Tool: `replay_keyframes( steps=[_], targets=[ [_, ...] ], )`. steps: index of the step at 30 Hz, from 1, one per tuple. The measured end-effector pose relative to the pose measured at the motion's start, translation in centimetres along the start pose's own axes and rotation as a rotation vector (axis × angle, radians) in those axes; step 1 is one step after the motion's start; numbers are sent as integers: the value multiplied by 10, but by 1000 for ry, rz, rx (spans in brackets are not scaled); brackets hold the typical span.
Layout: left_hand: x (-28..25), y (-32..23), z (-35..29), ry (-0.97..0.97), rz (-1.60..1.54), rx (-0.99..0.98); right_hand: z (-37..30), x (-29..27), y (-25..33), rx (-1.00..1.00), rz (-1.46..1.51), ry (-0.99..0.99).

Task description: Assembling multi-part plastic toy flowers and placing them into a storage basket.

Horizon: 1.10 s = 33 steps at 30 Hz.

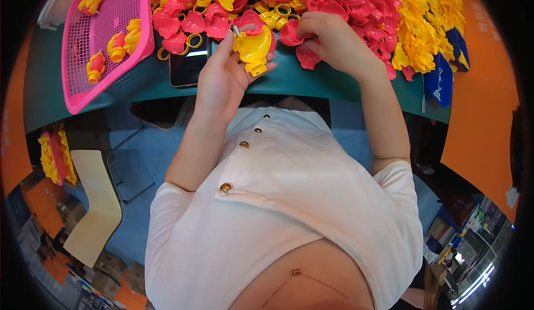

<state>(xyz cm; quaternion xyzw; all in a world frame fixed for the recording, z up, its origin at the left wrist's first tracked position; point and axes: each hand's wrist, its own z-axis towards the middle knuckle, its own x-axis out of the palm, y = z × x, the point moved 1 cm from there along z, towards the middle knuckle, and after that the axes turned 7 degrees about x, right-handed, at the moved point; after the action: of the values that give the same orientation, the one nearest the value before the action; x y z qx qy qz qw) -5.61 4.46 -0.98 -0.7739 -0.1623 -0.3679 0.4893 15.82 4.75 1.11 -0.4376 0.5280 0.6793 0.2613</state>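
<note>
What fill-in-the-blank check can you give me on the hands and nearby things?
The uppermost shell in the left hand is ____.
The mesh basket is coloured ____.
The dark phone lies nearer the ____ hand.
The loose pile farthest right is mostly ____.

Missing words: yellow; pink; left; yellow.

Noted dark phone (pixel 185 73) flat on green tabletop (pixel 156 91), close to front edge — carrying a bright reflection. Logged white cup (pixel 55 10) at far left. Observed blue pieces (pixel 440 79) with white print toward table's right end. Recorded orange surfaces (pixel 486 107) at both sides, plus cream chair (pixel 95 207) over blue floor (pixel 136 168). Logged cardboard boxes (pixel 110 264) near chair — also bright strip lights (pixel 473 284) at lower right, surroundings too warped to detail.
</note>
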Motion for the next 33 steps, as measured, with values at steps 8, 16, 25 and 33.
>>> replay_keyframes(
  steps=[8,16,25,33],
  targets=[
    [-2,6,7,42,-13,-20,11,3,5,-65,171,15],
    [15,1,-1,4,-5,127,-10,-9,16,190,721,-227],
    [30,10,1,191,-26,-6,-41,1,65,462,1199,-335],
    [32,9,4,228,-106,-101,-49,10,67,369,946,-392]
  ],
)
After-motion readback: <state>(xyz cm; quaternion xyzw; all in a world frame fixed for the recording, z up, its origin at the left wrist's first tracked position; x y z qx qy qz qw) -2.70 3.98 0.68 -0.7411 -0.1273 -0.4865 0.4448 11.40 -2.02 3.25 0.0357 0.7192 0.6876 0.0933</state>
